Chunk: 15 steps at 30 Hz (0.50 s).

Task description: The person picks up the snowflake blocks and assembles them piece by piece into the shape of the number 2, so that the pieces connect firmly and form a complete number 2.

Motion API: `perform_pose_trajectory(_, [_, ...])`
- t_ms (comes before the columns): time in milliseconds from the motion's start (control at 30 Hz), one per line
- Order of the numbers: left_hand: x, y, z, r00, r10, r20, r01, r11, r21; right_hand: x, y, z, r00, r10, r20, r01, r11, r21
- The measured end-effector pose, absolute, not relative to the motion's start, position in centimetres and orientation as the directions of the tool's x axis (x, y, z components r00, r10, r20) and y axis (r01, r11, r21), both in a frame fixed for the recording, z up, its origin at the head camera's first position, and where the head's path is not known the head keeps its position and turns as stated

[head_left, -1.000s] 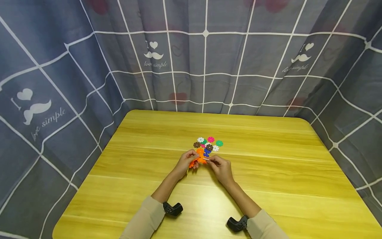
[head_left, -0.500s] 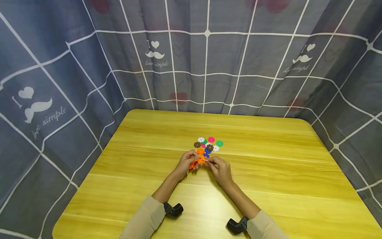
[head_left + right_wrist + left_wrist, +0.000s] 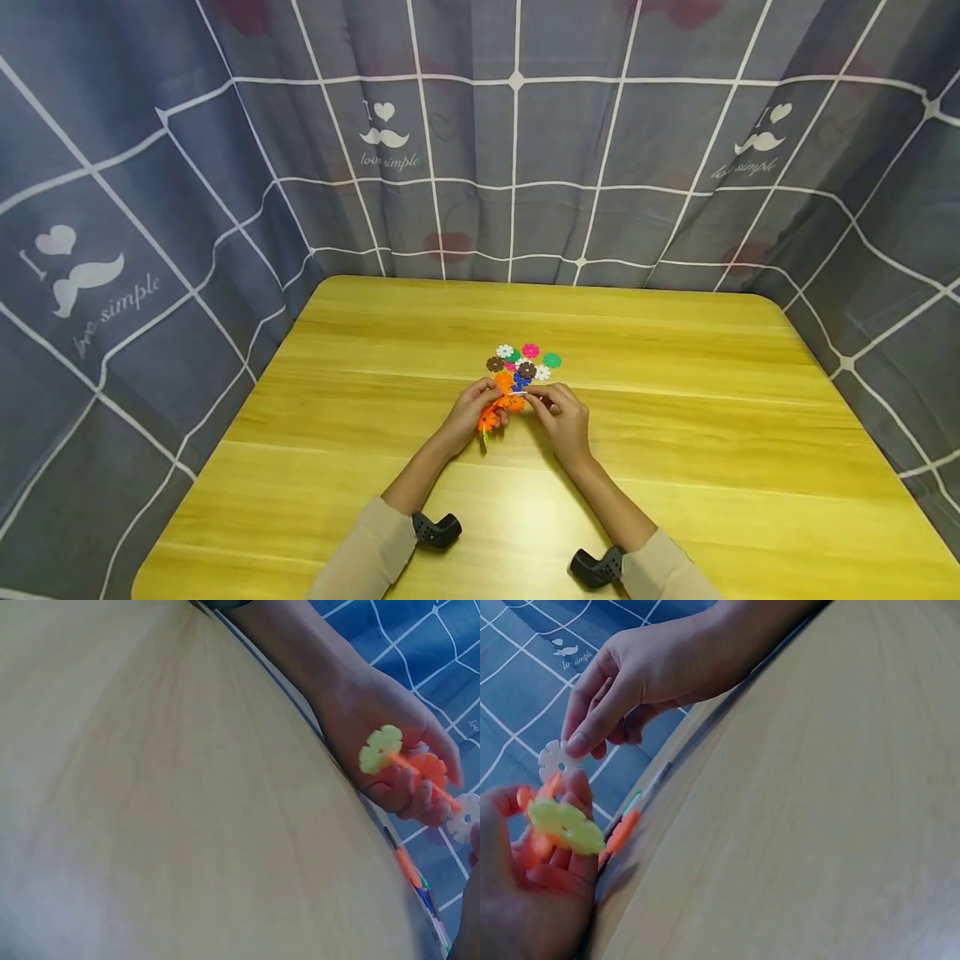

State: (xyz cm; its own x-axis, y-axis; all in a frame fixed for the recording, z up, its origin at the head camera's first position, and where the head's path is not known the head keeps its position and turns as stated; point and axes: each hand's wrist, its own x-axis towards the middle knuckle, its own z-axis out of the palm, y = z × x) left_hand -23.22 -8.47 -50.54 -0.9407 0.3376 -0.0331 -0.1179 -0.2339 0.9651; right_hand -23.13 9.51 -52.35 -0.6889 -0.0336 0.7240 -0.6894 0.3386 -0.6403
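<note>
My left hand [image 3: 467, 417] grips a small joined group of orange notched plastic discs [image 3: 487, 419]. A yellow disc [image 3: 566, 825] is slotted onto the group and sticks out on the wrist side of the palm. Between thumb and fingertips, my right hand [image 3: 567, 421] pinches a white notched disc [image 3: 553, 759] by its edge. That disc meets the orange group at its far end, in front of the left fingertips. In the right wrist view, the yellow disc [image 3: 380, 750], orange disc [image 3: 429, 771] and white disc [image 3: 466, 817] form a row.
Just beyond the hands, several loose discs lie bunched on the wooden table [image 3: 360, 350], among them a pink disc [image 3: 530, 350], a green disc [image 3: 552, 360], a brown disc [image 3: 495, 364] and a blue disc [image 3: 521, 379]. A grey checked curtain [image 3: 480, 150] surrounds the table's far side.
The orange group has turned in my left hand, so the yellow disc now shows below it. My right hand has shifted slightly up and right with the white disc. The loose discs stay put.
</note>
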Motion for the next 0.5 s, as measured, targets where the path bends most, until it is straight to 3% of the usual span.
perform_pose_trajectory(200, [-22.8, -8.6, -48.6, -0.928, 0.370, -0.029, -0.084, -0.134, 0.987, -23.3, 9.7, -52.1, -0.665, -0.084, 0.742, -0.699, 0.418, -0.580])
perform_pose_trajectory(500, [-23.6, -8.9, -50.6, -0.959, 0.279, -0.042, -0.093, -0.174, 0.980, -23.1, 11.5, -52.4, -0.882, -0.029, 0.471, -0.376, 0.648, -0.663])
